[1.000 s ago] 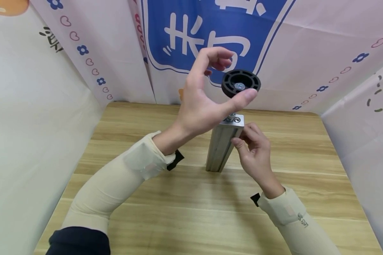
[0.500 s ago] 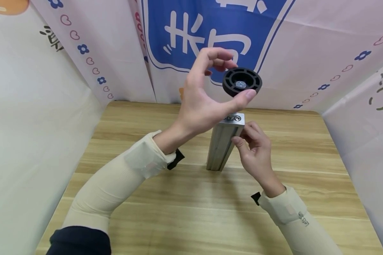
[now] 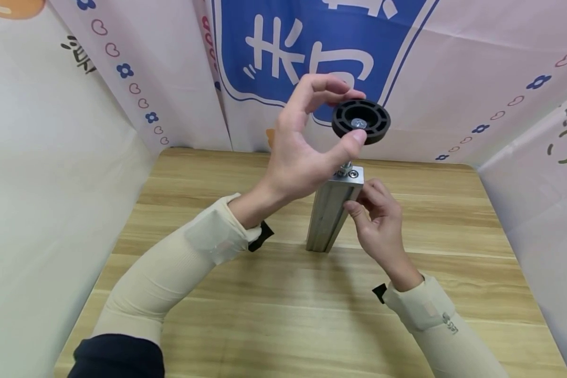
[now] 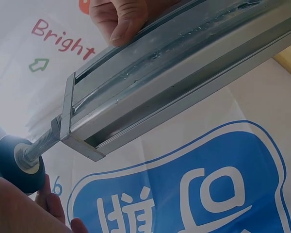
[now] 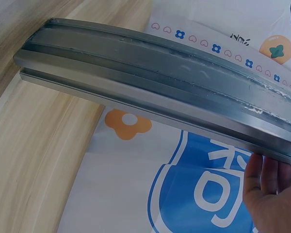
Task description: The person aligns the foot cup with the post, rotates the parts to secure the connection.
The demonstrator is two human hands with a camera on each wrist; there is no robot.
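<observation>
A black round levelling foot (image 3: pixel 374 131) on a threaded stud (image 4: pixel 44 141) tops an upright grey aluminium profile (image 3: pixel 328 215). My left hand (image 3: pixel 295 144) has its thumb on the near rim of the foot and its curled fingertips at the far rim. A bolt head shows in the foot's hollow centre. In the left wrist view, the stud enters the profile's metal end plate (image 4: pixel 67 116) through a nut. Lower down, my right hand (image 3: pixel 380 218) grips the profile's right side near its top, thumb in front. Some of its fingers are hidden behind the profile.
The profile stands on a wood-grain table (image 3: pixel 264 315). Behind it hangs a white printed cloth with a blue panel (image 3: pixel 245 58). Pale cloth walls (image 3: pixel 52 184) rise at both sides of the table.
My left thumb has slid back leftwards along the near rim, and the fingertips have come to the far rim. My right hand keeps its grip on the profile.
</observation>
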